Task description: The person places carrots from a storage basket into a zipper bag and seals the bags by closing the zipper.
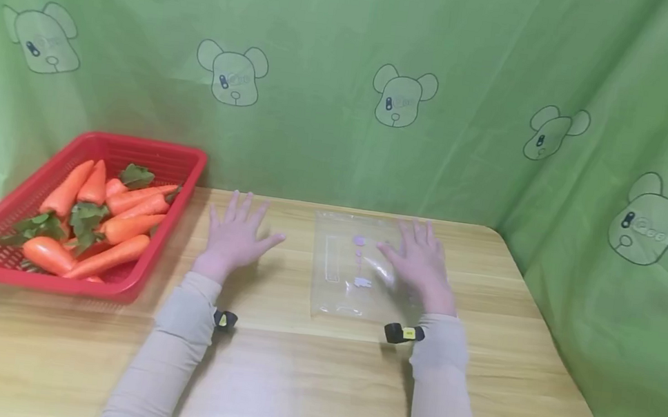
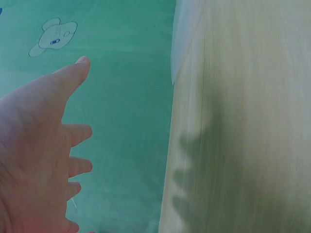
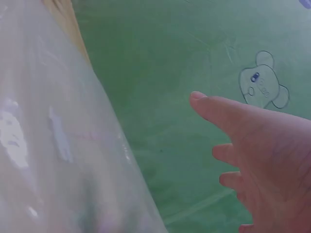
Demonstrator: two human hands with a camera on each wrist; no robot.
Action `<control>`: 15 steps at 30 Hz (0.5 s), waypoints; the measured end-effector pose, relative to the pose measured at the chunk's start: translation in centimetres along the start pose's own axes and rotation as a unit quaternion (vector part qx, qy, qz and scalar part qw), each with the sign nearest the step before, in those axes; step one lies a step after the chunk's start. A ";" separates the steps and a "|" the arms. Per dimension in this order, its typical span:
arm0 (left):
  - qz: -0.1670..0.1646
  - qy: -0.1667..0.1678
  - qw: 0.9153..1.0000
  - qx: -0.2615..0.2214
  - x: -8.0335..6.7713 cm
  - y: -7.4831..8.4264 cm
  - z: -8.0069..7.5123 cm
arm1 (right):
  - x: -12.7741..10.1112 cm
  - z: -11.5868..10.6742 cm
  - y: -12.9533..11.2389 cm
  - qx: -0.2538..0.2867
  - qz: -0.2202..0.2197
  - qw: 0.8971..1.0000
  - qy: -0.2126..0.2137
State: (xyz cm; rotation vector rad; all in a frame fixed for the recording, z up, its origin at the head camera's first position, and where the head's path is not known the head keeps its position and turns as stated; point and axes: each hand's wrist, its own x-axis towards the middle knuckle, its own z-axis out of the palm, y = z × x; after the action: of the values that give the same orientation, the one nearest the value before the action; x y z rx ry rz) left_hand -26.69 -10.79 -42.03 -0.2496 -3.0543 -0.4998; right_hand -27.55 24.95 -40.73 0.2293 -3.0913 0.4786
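Your left hand [image 1: 236, 242] and right hand [image 1: 421, 264] spread wide, both holding nothing; the clear bag [image 1: 361, 267], at the left hand's three o'clock, probably needs gentle edge pinching.

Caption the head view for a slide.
Over a wooden table, left hand spread near a red basket of carrots, right hand spread above a clear bag.
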 end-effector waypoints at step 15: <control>0.046 0.010 0.999 0.000 0.3 3.6 1.3 | -0.7 -1.9 3.3 0.029 0.037 0.999 0.008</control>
State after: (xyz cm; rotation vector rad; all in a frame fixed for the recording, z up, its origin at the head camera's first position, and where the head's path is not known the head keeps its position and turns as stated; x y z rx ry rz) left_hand -26.36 -6.97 -42.08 -0.3810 -3.0064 -0.4940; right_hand -27.41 28.72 -39.97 0.1120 -3.0812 0.5703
